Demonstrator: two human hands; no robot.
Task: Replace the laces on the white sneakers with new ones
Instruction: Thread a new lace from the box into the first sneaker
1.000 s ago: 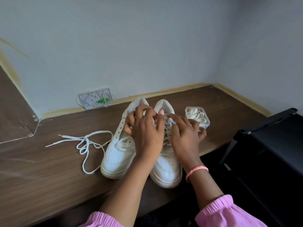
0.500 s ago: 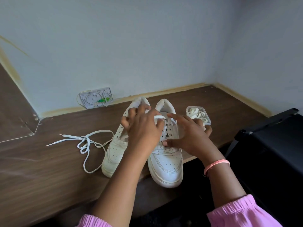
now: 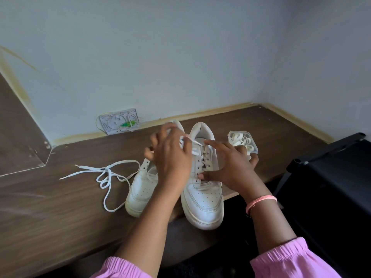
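Two white sneakers stand side by side near the front edge of the wooden desk. The left sneaker has bare eyelets. The right sneaker carries a white lace in its upper eyelets. My left hand hovers over the gap between the shoes and pinches that lace near the collar, pulling it up. My right hand holds the right sneaker's side, thumb pressed on the eyelet row. A loose white lace lies tangled on the desk to the left.
A small clear plastic box with coiled white laces sits just right of the shoes. A wall socket plate is fixed at the back wall. A black stand is to the right, beyond the desk's edge.
My left hand has lifted toward the shoe collars, drawing the lace out of the right sneaker. My right hand slid down to brace the shoe's side. The right sneaker's toe now overhangs the desk edge.
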